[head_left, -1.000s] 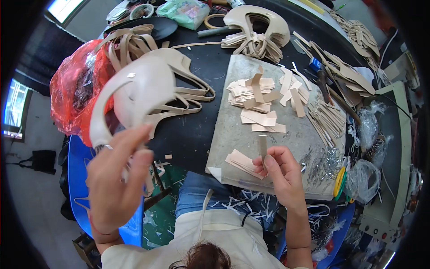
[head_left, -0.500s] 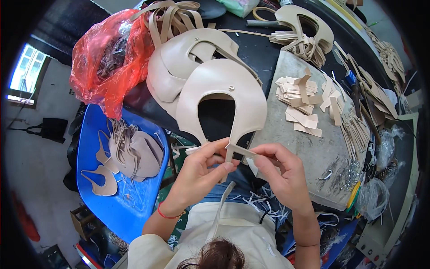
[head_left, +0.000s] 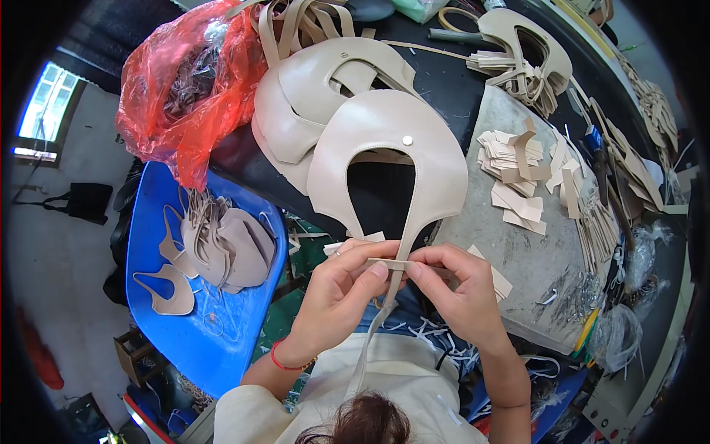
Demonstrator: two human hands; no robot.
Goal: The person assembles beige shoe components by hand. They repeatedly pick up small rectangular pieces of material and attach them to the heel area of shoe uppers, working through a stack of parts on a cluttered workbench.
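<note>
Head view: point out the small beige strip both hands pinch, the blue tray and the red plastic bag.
small beige strip point(head_left: 390, 263), head view, its middle
blue tray point(head_left: 222, 348), head view, bare floor
red plastic bag point(head_left: 185, 140), head view, lower front

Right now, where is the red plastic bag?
In the head view the red plastic bag sits at the upper left, on the dark table's left end, just left of the stacked beige leather pieces and above the blue tray.

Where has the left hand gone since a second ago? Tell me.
Yes. The left hand came from above the blue plastic tray rightward to the grey stone slab's edge.
</note>
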